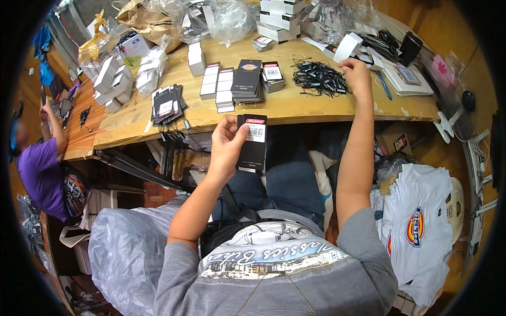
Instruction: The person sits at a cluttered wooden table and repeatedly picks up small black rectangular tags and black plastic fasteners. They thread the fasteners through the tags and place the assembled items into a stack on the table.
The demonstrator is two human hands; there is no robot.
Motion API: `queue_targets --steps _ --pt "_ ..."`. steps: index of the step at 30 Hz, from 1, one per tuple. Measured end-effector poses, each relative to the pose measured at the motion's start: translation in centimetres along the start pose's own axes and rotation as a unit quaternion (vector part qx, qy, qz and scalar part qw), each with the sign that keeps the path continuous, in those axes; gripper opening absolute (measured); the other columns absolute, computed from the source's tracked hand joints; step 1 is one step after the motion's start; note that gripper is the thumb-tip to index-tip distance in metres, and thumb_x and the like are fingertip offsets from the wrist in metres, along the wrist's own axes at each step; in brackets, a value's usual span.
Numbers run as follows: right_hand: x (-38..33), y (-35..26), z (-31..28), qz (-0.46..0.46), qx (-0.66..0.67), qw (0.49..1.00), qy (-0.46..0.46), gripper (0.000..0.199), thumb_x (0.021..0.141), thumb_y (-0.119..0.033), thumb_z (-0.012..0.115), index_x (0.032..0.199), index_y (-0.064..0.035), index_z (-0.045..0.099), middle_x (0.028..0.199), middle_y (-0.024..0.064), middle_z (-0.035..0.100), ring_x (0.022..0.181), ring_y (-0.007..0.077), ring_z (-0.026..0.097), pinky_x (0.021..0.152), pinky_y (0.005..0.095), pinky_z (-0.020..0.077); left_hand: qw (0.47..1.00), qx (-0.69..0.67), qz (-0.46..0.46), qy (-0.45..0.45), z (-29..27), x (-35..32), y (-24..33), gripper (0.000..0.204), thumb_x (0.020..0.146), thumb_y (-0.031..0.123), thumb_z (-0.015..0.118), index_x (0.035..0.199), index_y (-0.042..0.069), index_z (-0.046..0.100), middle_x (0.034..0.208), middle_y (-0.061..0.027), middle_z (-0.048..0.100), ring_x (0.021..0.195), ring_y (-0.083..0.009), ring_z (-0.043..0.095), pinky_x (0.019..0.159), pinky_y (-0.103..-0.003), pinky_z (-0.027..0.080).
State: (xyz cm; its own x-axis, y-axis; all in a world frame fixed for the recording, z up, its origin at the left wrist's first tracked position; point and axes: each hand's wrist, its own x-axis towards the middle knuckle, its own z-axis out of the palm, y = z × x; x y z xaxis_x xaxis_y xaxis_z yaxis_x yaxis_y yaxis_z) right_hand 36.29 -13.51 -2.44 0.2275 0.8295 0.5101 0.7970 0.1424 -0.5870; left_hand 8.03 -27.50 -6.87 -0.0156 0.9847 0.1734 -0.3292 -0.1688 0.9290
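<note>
My left hand (pixel 226 145) holds a black hang tag (pixel 252 143) with a white barcode sticker, raised in front of the wooden table's (pixel 295 108) front edge. My right hand (pixel 357 73) reaches out over the table, fingers pinched beside a tangled pile of black string loops (pixel 319 78); whether it grips a string I cannot tell. A stack of black tags (pixel 247 80) and rows of white-labelled tags (pixel 217 87) lie between the two hands.
Another fan of black tags (pixel 167 104) lies at the left. White boxes (pixel 113 79) and clear plastic bags (pixel 216 18) crowd the back. Folded white shirts (pixel 419 231) sit at my right, a grey plastic bag (pixel 126 253) at my left. A person in purple (pixel 39 174) sits far left.
</note>
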Motion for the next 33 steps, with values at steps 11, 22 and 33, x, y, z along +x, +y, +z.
queue_targets --steps 11,22,33 --pt "-2.3 4.0 -1.0 0.018 -0.023 0.99 -0.138 0.014 0.058 -0.011 0.066 0.07 -0.004 0.062 0.063 0.0077 0.058 0.06 0.0165 0.055 0.058 0.0271 0.0421 1.0 -0.018 -0.023 0.0 0.2 -0.2 -0.3 0.009 0.08 0.005 0.05 0.086 0.003 0.044 0.075 -0.0022 0.055 0.065 -0.0053 0.051 0.059 -0.018 0.042" --pt "1.4 1.4 -3.2 0.079 0.514 0.847 -0.105 0.017 0.074 -0.01 0.059 0.089 -0.0041 0.054 0.076 0.0049 0.058 0.063 0.0094 0.052 0.057 0.0199 0.0404 0.993 -0.055 -0.09 -0.05 0.3 -0.4 0.0 0.017 0.077 0.006 0.054 0.092 -0.002 0.051 0.079 -0.008 0.06 0.069 -0.0079 0.055 0.064 -0.019 0.044" --pt "-2.8 -4.7 -2.5 0.028 0.71 0.668 -0.222 0.032 0.077 -0.006 0.052 0.107 -0.0076 0.045 0.086 0.0104 0.058 0.069 0.0104 0.05 0.058 0.0192 0.0363 0.989 -0.061 -0.063 -0.116 1.9 -0.6 1.2 0.02 0.075 0.006 0.056 0.093 -0.003 0.052 0.094 -0.0109 0.057 0.077 -0.0107 0.055 0.071 -0.022 0.044"
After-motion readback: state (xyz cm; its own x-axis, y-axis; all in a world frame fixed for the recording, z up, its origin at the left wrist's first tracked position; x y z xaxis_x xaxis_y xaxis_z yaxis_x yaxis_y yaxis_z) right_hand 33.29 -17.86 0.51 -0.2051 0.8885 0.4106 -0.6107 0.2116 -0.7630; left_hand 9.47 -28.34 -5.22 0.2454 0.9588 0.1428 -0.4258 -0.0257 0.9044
